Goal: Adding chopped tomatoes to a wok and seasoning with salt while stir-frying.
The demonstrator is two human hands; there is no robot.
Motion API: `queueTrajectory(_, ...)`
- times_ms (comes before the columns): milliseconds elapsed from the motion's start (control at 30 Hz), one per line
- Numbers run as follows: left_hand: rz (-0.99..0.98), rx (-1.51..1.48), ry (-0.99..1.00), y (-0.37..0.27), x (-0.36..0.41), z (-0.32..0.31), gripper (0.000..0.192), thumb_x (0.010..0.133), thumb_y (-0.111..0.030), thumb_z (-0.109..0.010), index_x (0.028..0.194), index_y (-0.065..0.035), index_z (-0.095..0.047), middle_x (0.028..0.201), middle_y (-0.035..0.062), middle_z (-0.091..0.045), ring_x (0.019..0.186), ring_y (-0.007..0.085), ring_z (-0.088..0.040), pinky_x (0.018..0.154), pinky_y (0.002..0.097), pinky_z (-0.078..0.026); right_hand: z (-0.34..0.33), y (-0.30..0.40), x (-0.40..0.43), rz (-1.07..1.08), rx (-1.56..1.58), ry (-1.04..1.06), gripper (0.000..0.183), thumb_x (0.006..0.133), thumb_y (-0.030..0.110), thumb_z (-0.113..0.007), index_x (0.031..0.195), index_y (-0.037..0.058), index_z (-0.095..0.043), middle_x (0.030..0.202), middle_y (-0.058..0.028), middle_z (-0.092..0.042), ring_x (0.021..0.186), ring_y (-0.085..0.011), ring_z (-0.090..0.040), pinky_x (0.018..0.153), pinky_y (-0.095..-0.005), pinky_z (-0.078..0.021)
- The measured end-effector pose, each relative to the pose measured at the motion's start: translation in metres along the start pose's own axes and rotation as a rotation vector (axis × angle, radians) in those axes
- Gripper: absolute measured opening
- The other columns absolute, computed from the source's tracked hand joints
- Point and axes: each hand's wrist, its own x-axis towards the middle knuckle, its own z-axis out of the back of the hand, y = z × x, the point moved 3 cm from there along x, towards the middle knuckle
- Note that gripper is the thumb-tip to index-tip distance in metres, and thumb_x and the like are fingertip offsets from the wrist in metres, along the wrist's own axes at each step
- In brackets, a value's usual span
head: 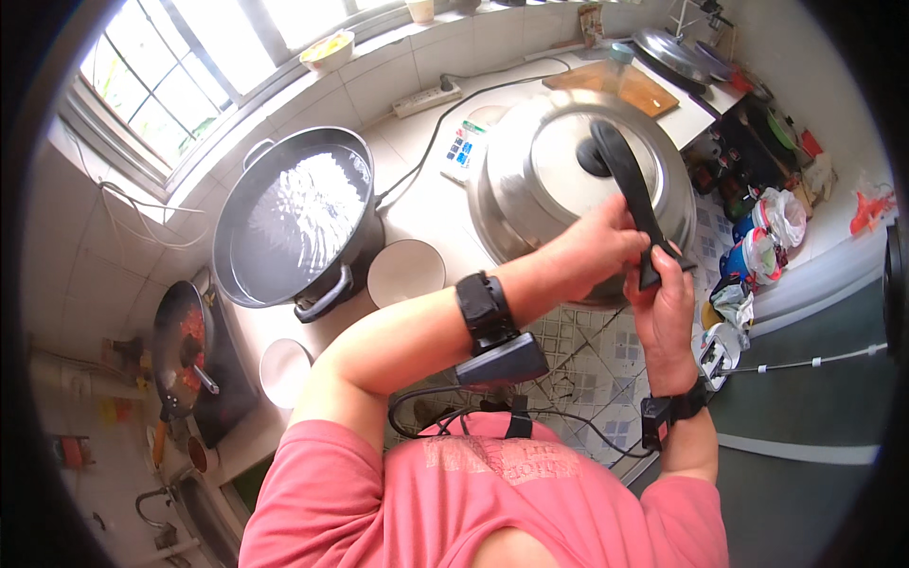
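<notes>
A large domed steel lid is before me at the right, its near rim overlapping the tiled floor in view. A black knob base sits at its centre, and a long curved black handle runs from there towards me. My left hand, reaching across my body, has its fingers closed on the lower part of this handle. My right hand grips the handle's near end from the other side. Whether the lid rests on something beneath is hidden. Left of it, a deep dark pot holds clear liquid reflecting the window.
Two bowls, one pale and one white, stand near the pot. A wok with red food and a utensil is at far left. A power strip and wooden cutting board lie at the back. Cables hang across my front.
</notes>
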Motion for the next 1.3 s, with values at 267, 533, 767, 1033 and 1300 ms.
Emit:
queueTrajectory(267, 0.308, -0.192, -0.110, 0.087, 0.017, 0.015, 0.025, 0.081, -0.001, -0.046, 0.105, -0.0030, -0.039, 0.086, 0.0058, -0.051, 0.064, 0.0160, -0.054, 0.057, 0.0267, -0.045, 0.072, -0.053, 0.006, -0.190, -0.020, -0.037, 0.013, 0.082, 0.017, -0.049, 0.090, 0.0062, -0.051, 0.073, -0.0031, -0.056, 0.053, -0.0112, -0.050, 0.046, -0.0235, -0.0403)
queueTrajectory(533, 0.333, -0.175, -0.254, 0.119, -0.003, 0.057, 0.030, 0.082, -0.003, -0.046, 0.111, -0.0036, -0.040, 0.097, 0.0042, -0.052, 0.080, 0.0114, -0.051, 0.061, 0.0241, -0.044, 0.071, -0.113, 0.017, -0.324, 0.019, 0.010, 0.015, 0.083, 0.017, -0.048, 0.093, 0.0053, -0.052, 0.076, -0.0049, -0.058, 0.055, -0.0112, -0.050, 0.047, -0.0241, -0.0402)
queueTrajectory(767, 0.301, -0.110, -0.323, 0.111, -0.013, 0.086, 0.029, 0.084, -0.005, -0.044, 0.112, -0.0022, -0.039, 0.098, 0.0057, -0.052, 0.076, 0.0117, -0.052, 0.059, 0.0238, -0.046, 0.053, -0.150, 0.033, -0.334, 0.075, 0.049, 0.017, 0.085, 0.014, -0.046, 0.096, 0.0024, -0.049, 0.077, -0.0062, -0.058, 0.057, -0.0116, -0.051, 0.046, -0.0231, -0.0420)
queueTrajectory(1033, 0.277, -0.056, -0.409, 0.113, -0.008, 0.111, 0.028, 0.085, -0.005, -0.043, 0.112, -0.0022, -0.039, 0.096, 0.0053, -0.054, 0.075, 0.0115, -0.052, 0.057, 0.0239, -0.045, 0.046, -0.172, 0.055, -0.347, 0.073, 0.115, 0.015, 0.084, 0.017, -0.048, 0.094, 0.0057, -0.051, 0.076, -0.0046, -0.059, 0.053, -0.0114, -0.052, 0.045, -0.0234, -0.0434)
queueTrajectory(1300, 0.230, -0.059, -0.437, 0.119, 0.011, 0.131, 0.027, 0.084, -0.004, -0.041, 0.111, -0.0016, -0.039, 0.095, 0.0090, -0.055, 0.072, 0.0156, -0.055, 0.054, 0.0262, -0.047, 0.038, -0.174, 0.075, -0.356, 0.065, 0.077, 0.014, 0.084, 0.016, -0.048, 0.091, 0.0048, -0.051, 0.073, -0.0043, -0.058, 0.052, -0.0116, -0.052, 0.044, -0.0229, -0.0417)
